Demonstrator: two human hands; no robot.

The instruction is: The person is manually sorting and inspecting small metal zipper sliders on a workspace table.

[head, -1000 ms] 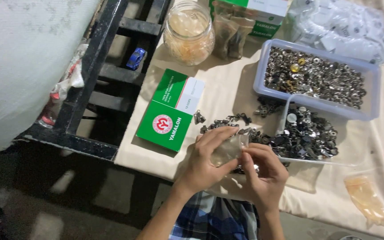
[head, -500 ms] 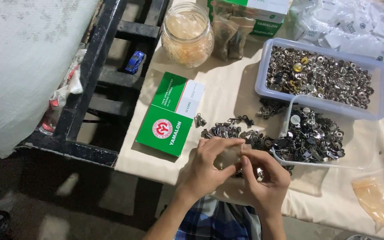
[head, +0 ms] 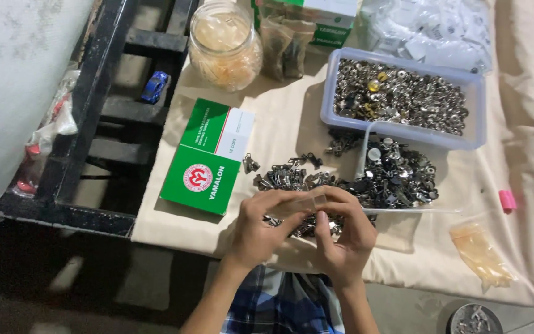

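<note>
Both hands meet at lower centre of frame, over the near edge of the bench (head: 279, 133), which is covered w/ a cream cloth. Left hand (head: 259, 230) and right hand (head: 344, 238) pinch a small clear plastic bag (head: 301, 203) between them, fingers curled closed on it; whether anything is in the bag can't be told. Just behind the hands lies a loose heap of small dark metal parts (head: 292, 178), poss. zipper sliders, spreading right into a shallow clear tray (head: 397, 174) holding more of the same.

Upper right: a rectangular clear plastic tub (head: 403, 99) full of shiny silver and brass-coloured bits, touching the tray's far edge. Behind it, at the top right, a pile of clear packets (head: 431, 31). Left of centre a flat green and white box (head: 208, 158) lies on the cloth, near the heap but apart from it. Top centre: a glass jar (head: 225, 44) w/ pale orange contents, and beside it small dark-filled bags (head: 285, 43) leaning on another green and white box (head: 329, 18).

Right side: a pink item (head: 507, 200) on the cloth, and an empty-looking yellowish bag (head: 482, 253) near the lower right edge. Left of the bench, a black metal frame (head: 88, 105) w/ a small blue toy car (head: 154, 86) on it. Plaid fabric (head: 285, 306) shows at bottom centre.
</note>
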